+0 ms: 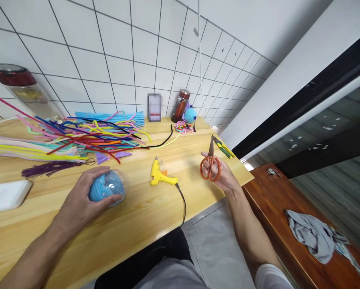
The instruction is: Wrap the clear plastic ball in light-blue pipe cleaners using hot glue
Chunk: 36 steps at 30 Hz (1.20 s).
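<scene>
On the left part of the table, my left hand (88, 190) is wrapped round a clear plastic ball (108, 187) partly covered with blue pipe cleaner; its right side is bare and see-through. At the right end, my right hand (223, 174) holds a pair of scissors (210, 162) by the orange loops, its fingers partly hidden behind them. The dark blades point away from me and look closed. Between my hands lies a yellow glue gun (162, 176), its black cord running over the front edge. A yellow-green cutting tool (224, 147) rests just beyond the scissors.
Many coloured pipe cleaners (86, 134) are heaped along the back left. Behind stand a glass bottle (32, 94), a phone (154, 107), a brown flask (181, 105) and a blue ball figure (190, 115). A white box (8, 196) lies far left; a cloth (310, 235) lies on the wooden bench at right.
</scene>
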Available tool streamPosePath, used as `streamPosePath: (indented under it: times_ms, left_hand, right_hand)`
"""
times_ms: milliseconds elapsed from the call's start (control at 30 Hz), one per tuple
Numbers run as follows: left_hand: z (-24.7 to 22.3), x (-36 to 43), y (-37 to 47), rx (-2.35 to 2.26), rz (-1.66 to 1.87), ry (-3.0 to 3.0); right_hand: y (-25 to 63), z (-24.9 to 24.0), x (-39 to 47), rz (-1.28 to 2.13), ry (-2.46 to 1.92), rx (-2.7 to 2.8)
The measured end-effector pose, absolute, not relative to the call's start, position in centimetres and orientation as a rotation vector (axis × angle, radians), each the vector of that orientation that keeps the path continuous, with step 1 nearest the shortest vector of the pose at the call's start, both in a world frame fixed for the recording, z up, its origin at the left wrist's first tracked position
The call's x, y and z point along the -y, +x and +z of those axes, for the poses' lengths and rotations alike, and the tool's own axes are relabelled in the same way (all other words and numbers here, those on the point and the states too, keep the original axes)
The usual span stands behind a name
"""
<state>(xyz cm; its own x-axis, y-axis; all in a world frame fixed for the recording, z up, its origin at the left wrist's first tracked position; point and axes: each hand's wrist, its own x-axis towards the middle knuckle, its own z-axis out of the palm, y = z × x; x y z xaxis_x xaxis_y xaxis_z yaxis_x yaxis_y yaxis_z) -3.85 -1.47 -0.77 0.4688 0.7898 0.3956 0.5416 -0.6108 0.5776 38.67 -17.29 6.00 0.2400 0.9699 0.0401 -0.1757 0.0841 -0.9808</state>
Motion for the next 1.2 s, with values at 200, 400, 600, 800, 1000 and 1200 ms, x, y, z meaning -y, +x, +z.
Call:
streamPosePath:
  times_ms: [200,400,600,800,1000,1200]
  left_hand:
    - [-1.1,1.4,-4.2,-1.096,0.938,2.359]
    - [-0.9,1.6,-4.1,-1.036,0.944,2.329]
    - [-1.1,1.6,-4.2,-1.016,0.942,2.322]
    - [-1.3,1.9,-4.1,-1.039,0.928,2.283]
    - [-1.3,2.0,-4.0,-0.987,0.967,2.243]
    - [-0.8,2.1,-3.6,-0.947,0.991,2.232]
  right_hand:
    - [35.3,7.1,16.8,1.052,-1.002,0.989]
    - [35.0,6.3,15.5,0.96,-0.992,1.124]
    - [35.6,5.7,14.1,0.948,-0.976,1.175]
    - [35.1,5.8,13.2,1.117,-0.936,1.083]
    - [37.9,4.9,12.5,0.887,-1.295,1.141]
    - [45.5,3.6,9.6,0.097,-2.305,1.254]
